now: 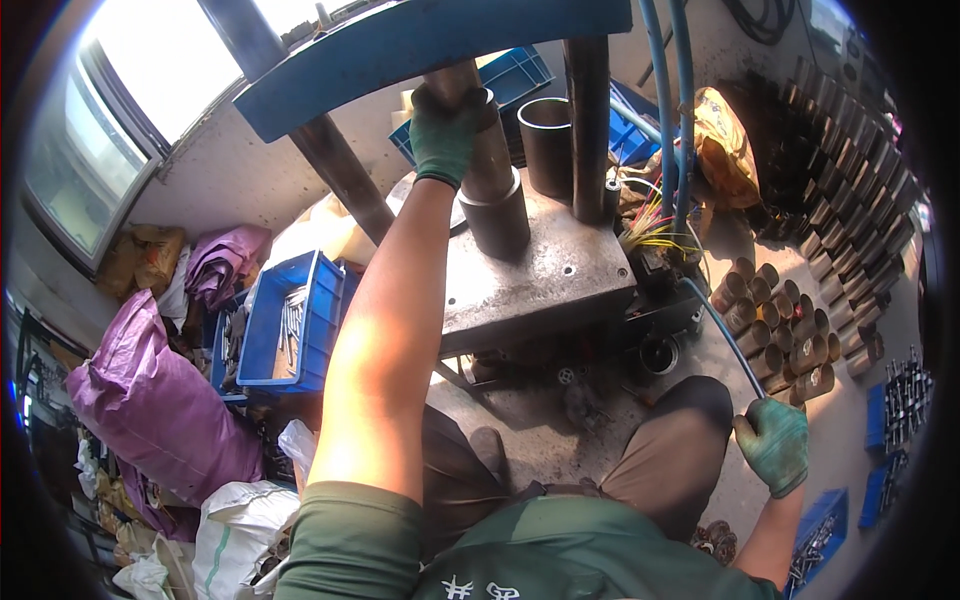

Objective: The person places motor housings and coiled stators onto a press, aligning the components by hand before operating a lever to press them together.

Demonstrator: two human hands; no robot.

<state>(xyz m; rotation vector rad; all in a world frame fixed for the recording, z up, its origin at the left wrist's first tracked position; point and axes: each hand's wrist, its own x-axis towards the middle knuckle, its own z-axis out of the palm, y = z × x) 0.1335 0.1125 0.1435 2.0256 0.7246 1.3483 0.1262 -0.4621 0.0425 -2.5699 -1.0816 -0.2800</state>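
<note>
Left hand (443, 138), green-gloved, against upright metal cylinder (489, 165) under blue crossbeam (430, 58); fingertips hard to make out. Cylinder stands in line above wider dark sleeve (498, 222) on steel table (545, 275). Right hand (775, 446), also gloved, closed around end of slim lever (727, 328). Large open tube (546, 150) behind sleeve. Left side: blue bin (270, 345) with metal pins (292, 325), purple sack (165, 400). Right side: tubes (805, 355) grouped on floor (640, 440).

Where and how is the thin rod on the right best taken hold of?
Probably at its near end, from the person's right, as the right hand has it: the thin rod slants out from the machine toward that side, slim enough for a wrapped fist.
</note>
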